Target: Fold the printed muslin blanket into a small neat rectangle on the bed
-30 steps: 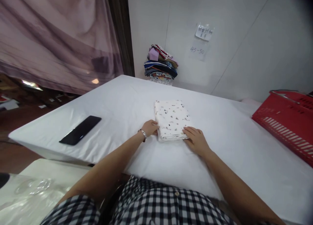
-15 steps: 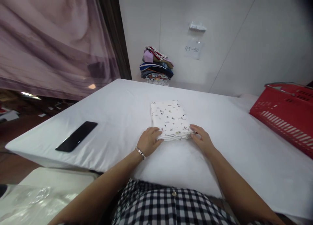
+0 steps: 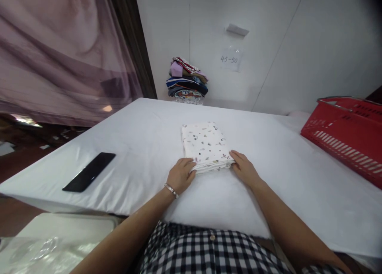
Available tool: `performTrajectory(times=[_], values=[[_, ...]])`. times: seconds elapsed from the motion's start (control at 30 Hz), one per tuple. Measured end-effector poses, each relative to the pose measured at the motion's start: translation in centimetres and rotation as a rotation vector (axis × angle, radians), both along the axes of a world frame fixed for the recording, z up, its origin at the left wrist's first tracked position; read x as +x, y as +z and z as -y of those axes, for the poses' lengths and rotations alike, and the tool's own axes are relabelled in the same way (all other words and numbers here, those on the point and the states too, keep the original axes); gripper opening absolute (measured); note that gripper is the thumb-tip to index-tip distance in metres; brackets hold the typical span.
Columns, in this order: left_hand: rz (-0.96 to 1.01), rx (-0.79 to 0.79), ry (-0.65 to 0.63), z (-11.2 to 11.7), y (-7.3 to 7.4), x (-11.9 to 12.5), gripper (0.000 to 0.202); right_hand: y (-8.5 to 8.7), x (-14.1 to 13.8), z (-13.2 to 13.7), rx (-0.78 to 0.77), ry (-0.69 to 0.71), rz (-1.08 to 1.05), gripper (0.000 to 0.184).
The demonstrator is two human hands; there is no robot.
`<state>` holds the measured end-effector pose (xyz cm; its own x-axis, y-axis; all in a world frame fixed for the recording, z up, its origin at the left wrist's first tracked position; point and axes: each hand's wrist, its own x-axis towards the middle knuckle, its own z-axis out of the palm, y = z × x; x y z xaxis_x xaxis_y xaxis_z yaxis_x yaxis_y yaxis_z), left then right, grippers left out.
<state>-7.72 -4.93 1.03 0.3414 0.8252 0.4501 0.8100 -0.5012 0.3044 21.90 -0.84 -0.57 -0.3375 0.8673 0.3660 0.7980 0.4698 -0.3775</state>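
A folded white cloth with small dark specks (image 3: 204,144) lies in the middle of the white-covered table (image 3: 268,170). My left hand (image 3: 180,174) grips its near left corner, fingers curled round the edge. At the near right corner my right hand (image 3: 245,169) does the same, fingertips tucked under the fold. The near edge of the cloth sits slightly raised between the two hands. A thin bracelet shows on my left wrist.
A black phone (image 3: 88,172) lies on the table's left part. A stack of folded coloured clothes (image 3: 186,81) stands at the far edge by the wall. A red plastic basket (image 3: 347,135) sits at the right. A purple curtain hangs at left.
Both hands slid from resting beside and on the cloth's near corners to gripping its near edge. The camera tilted a little, shifting the scene left.
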Motion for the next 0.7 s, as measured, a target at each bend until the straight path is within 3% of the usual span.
performTrajectory(times=[0.13, 0.3, 0.5, 0.7], values=[[-0.015, 0.016, -0.033, 0.1, -0.2, 0.0, 0.031, -0.1, -0.3, 0.0, -0.02, -0.086, 0.074, 0.052], [-0.033, -0.085, -0.035, 0.1, -0.4, 0.0, 0.036, -0.2, -0.2, 0.1, -0.037, -0.145, 0.109, 0.05], [0.05, -0.135, -0.063, 0.9, 0.1, 0.0, 0.034, -0.4, 0.3, 0.1, -0.045, -0.06, 0.015, 0.054], [0.166, -0.152, -0.078, 0.6, 2.2, 1.3, 0.044, 0.6, -2.7, 0.4, 0.122, 0.118, 0.019, 0.055]])
